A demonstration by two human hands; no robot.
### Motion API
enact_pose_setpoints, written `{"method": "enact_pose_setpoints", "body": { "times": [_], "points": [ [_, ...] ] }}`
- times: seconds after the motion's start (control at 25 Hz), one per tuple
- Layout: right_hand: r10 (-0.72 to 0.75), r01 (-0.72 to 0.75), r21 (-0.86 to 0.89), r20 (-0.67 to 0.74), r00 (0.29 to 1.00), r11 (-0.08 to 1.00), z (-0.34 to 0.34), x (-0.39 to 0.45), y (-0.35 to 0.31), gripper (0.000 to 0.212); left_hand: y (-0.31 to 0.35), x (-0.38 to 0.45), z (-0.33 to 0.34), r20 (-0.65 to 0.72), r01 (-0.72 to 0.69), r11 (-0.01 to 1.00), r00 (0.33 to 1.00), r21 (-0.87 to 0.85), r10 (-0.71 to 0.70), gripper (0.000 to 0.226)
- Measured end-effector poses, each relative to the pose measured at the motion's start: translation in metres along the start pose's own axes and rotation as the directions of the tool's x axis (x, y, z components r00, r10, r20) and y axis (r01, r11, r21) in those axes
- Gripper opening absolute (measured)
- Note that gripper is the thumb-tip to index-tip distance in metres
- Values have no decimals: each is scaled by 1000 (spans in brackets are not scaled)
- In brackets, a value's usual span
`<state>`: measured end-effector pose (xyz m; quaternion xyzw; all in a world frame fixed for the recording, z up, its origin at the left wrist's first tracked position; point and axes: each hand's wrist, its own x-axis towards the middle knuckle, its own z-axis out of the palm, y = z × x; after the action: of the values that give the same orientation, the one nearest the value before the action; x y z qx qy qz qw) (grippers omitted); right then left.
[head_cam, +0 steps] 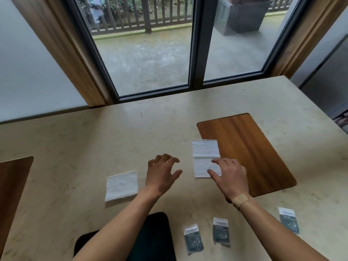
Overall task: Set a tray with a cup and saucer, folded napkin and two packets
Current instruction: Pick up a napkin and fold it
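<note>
A flat wooden tray [246, 147] lies on the stone table, right of centre. A white napkin [204, 157], folded lengthwise with a crease across it, lies at the tray's left edge, partly overlapping it. My right hand [229, 178] rests with spread fingers on the napkin's near end. My left hand [162, 174] hovers open just left of it, holding nothing. A second white napkin [121, 185] lies folded square further left. Three dark packets lie near the front edge: one [193, 239], another [220, 230] and a third [289, 219]. No cup or saucer is in view.
The beige stone table [94, 138] runs to a glass door at the back. Another wooden board [13, 181] pokes in at the left edge. A dark chair seat [154, 238] shows below the table's front edge between my arms.
</note>
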<state>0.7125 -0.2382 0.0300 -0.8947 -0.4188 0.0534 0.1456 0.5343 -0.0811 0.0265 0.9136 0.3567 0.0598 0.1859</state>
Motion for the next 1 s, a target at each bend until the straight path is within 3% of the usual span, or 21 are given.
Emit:
{"method": "enact_pose_setpoints", "body": {
  "times": [0.56, 1.0],
  "points": [
    [-11, 8, 12, 206, 979, 1000, 26, 66, 60, 44, 43, 73, 62, 10, 42, 999, 999, -12, -42, 32],
    [-16, 14, 40, 46, 999, 999, 64, 82, 65, 22, 38, 95, 87, -38, -7, 999, 999, 37, 8, 12]
  ]
}}
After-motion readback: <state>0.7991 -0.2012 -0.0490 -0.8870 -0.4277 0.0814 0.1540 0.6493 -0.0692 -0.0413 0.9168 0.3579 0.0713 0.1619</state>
